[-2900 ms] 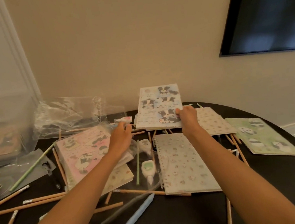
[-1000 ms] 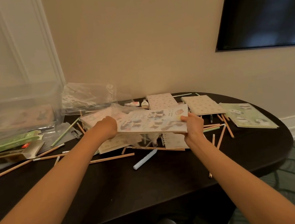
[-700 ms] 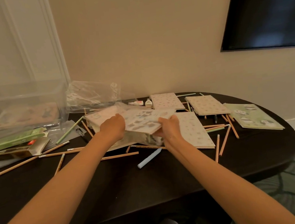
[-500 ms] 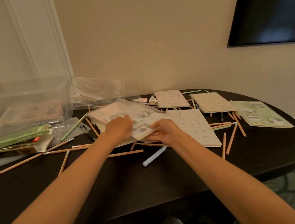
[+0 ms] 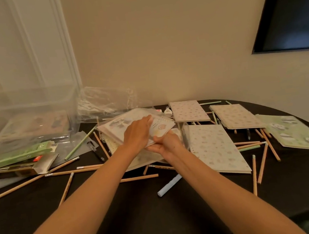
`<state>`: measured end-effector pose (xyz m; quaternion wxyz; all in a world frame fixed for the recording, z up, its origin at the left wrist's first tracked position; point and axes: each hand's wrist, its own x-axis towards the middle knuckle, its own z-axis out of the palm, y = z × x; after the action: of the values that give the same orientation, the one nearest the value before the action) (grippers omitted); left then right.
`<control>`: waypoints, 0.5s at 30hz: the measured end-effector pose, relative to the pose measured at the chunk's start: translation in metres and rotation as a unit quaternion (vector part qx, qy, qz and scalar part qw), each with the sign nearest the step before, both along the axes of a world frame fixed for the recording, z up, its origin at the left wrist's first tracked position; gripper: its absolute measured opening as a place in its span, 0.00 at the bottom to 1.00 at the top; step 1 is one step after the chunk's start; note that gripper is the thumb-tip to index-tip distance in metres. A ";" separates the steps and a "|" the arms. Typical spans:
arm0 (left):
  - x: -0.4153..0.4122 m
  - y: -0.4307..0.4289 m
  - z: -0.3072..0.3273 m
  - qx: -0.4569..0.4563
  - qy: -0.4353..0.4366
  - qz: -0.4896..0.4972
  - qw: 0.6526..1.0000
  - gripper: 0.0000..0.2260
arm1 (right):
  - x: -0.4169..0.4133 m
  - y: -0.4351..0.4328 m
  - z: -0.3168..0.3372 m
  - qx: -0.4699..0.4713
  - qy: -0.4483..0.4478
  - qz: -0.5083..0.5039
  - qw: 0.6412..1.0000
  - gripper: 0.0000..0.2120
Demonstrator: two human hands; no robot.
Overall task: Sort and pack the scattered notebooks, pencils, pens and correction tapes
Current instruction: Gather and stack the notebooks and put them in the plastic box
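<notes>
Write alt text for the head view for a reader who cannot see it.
The left hand presses flat on a notebook and a clear bag over a dark table, while the right hand holds their near edge. More notebooks and pencils lie scattered around, with a clear bin at the left.

Beige wall, dark screen, dark table.
</notes>
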<state>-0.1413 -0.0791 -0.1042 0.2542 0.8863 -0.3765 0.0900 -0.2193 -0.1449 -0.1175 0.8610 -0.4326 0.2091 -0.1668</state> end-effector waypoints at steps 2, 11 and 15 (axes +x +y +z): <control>0.007 0.003 0.000 -0.005 0.014 -0.005 1.000 0.19 | 0.012 0.005 -0.001 0.016 -0.012 0.002 1.000 0.24; 0.012 -0.016 0.009 -0.027 0.026 -0.013 0.999 0.16 | 0.012 -0.002 -0.018 0.030 -0.003 0.057 0.998 0.21; 0.010 -0.025 0.011 -0.066 0.000 -0.038 0.997 0.15 | 0.018 -0.004 -0.009 -0.060 -0.021 0.013 0.998 0.16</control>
<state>-0.1309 -0.1042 -0.0930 0.3153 0.8527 -0.4033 0.1044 -0.2011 -0.1494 -0.1263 0.8401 -0.4822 0.1746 -0.1768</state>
